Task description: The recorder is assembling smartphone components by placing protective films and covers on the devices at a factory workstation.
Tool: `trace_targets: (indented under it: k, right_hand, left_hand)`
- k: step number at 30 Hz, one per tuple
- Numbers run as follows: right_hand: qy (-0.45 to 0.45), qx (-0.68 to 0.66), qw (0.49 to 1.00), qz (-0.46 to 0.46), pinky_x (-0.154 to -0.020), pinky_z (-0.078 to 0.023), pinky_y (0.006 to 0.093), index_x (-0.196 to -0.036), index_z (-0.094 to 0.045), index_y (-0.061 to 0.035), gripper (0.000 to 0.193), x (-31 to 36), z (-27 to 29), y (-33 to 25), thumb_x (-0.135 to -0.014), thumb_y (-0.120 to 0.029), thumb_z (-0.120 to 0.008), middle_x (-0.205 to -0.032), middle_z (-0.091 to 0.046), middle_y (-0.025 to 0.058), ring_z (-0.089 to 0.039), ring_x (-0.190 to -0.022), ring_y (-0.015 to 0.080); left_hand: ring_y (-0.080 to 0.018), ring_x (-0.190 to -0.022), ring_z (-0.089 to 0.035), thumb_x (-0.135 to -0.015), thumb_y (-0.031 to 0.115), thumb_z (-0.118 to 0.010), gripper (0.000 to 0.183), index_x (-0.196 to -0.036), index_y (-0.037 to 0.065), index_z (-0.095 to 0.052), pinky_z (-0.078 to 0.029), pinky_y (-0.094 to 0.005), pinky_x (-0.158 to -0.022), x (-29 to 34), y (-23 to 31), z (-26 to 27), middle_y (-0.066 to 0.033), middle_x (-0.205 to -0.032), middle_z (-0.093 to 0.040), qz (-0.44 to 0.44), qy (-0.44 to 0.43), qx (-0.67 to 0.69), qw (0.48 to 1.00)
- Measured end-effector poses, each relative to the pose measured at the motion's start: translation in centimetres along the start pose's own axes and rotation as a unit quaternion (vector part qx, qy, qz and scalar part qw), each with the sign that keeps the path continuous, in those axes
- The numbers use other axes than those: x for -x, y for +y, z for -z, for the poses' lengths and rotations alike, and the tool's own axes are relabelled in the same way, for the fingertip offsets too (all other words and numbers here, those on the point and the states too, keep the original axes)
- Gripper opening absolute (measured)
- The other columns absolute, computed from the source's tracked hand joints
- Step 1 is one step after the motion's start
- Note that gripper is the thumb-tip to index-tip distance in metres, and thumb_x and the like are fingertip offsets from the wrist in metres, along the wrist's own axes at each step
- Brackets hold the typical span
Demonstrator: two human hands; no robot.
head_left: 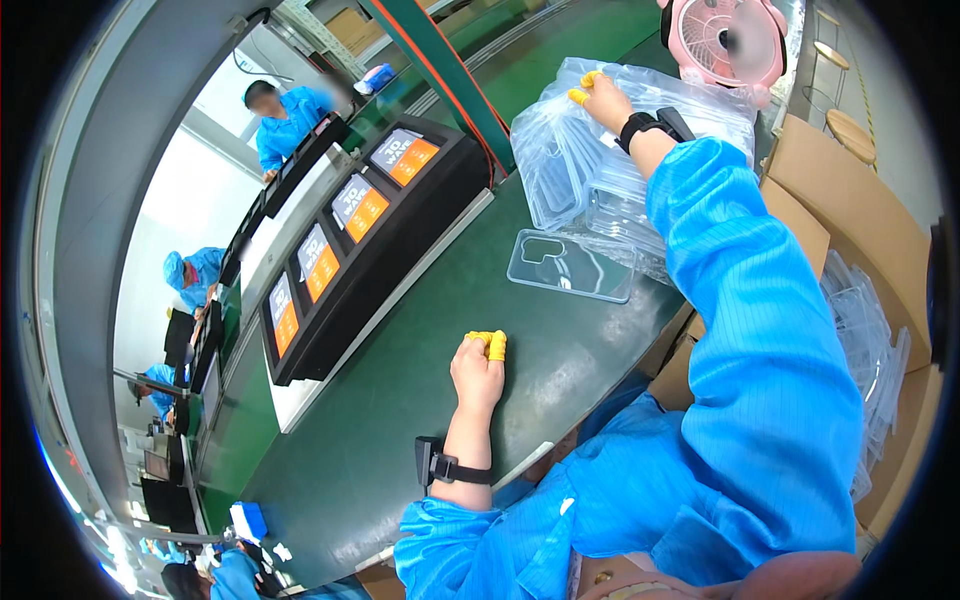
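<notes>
My right hand (606, 104), with yellow finger cots, is stretched over a heap of clear plastic bags (565, 150). Its cotted thumb and finger are apart, and I cannot tell how firmly they touch the plastic. Transparent phone cases (618, 208) lie stacked among the bags. Nearer to me, a single clear phone case (572, 266) with a camera cutout lies flat on the green bench. My left hand (478, 372) rests on the bench below that case, its yellow-cotted fingers curled in, with nothing visible in them.
A black stand with several grey-and-orange cards (360, 207) runs along the bench's far left. A pink fan (725, 40) stands beyond the bags. At right, a cardboard box (850, 215) holds clear plastic pieces (868, 345). A green post (440, 75) rises behind. Co-workers in blue sit further left.
</notes>
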State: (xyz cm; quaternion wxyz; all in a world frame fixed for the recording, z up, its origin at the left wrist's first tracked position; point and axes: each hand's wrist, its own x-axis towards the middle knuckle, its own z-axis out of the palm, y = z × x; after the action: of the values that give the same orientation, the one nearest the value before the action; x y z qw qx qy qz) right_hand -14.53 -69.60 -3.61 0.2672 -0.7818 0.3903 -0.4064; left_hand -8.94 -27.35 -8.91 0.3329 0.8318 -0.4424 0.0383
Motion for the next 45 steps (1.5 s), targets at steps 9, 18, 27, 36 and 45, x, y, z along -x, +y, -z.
trace_targets:
  k: [9, 18, 27, 36, 45]
  right_hand:
    - [0.149, -0.345, 0.906, 0.195, -0.078, -0.04, 0.0265, -0.103, -0.054, -0.0007, 0.035, -3.6, 2.8, 2.3, -0.081, -0.028, -0.053, -0.098, -0.055, 0.0085, -0.052, -0.089, 0.017]
    - [-0.125, -0.392, 0.91, 0.049, -0.055, -0.035, 0.0174, -0.096, -0.056, -0.0081, 0.019, 9.1, 9.7, -10.3, -0.081, -0.02, -0.053, -0.077, -0.054, -0.0024, -0.046, -0.065, 0.0045]
    - [0.011, 0.258, 0.945, 0.202, -0.086, -0.035, 0.038, -0.108, -0.048, -0.0038, 0.051, 18.4, 10.2, -4.5, -0.065, -0.022, -0.067, -0.11, -0.048, 0.0146, -0.043, -0.104, 0.0298]
    - [0.107, 0.159, 0.931, 0.31, -0.089, -0.033, 0.0392, -0.107, -0.049, -0.0039, 0.047, 20.7, 6.9, -6.8, -0.065, -0.019, -0.066, -0.11, -0.047, 0.0142, -0.043, -0.104, 0.0295]
    - [-0.145, 0.182, 0.941, 0.246, -0.09, -0.031, 0.0373, -0.104, -0.053, -0.0046, 0.039, 27.8, -0.1, -8.2, -0.075, -0.031, -0.055, -0.114, -0.047, 0.0133, -0.04, -0.108, 0.0286]
  left_hand:
    - [-0.0328, -0.064, -0.052, -0.075, 0.013, -0.057, 0.019, -0.07, -0.005, -0.053, -0.041, -0.0353, -0.058, -0.2, 0.2, -0.2, -0.0174, -0.071, -0.053, -0.009, 0.008, 0.022, 1.0]
    - [-0.0342, -0.073, -0.056, -0.076, 0.018, -0.057, 0.019, -0.077, 0.0, -0.059, -0.044, -0.0391, -0.065, 0.1, -0.2, 0.3, -0.0176, -0.077, -0.058, 0.015, 0.006, -0.007, 1.0]
    - [-0.034, -0.078, -0.055, -0.077, 0.023, -0.054, 0.025, -0.075, -0.001, -0.058, -0.044, -0.0392, -0.069, 0.4, 0.6, 0.6, -0.0187, -0.081, -0.057, 0.005, -0.002, -0.002, 1.0]
    - [-0.0324, -0.082, -0.055, -0.079, 0.024, -0.053, 0.025, -0.082, 0.0, -0.059, -0.044, -0.0379, -0.072, 0.4, -0.4, 0.8, -0.0175, -0.087, -0.057, 0.052, 0.004, 0.038, 0.998]
    - [-0.0266, -0.086, -0.051, -0.077, 0.008, -0.052, 0.018, -0.093, -0.001, -0.055, -0.041, -0.0328, -0.077, -0.4, -1.9, 1.2, -0.015, -0.095, -0.05, 0.127, 0.133, 0.196, 0.963]
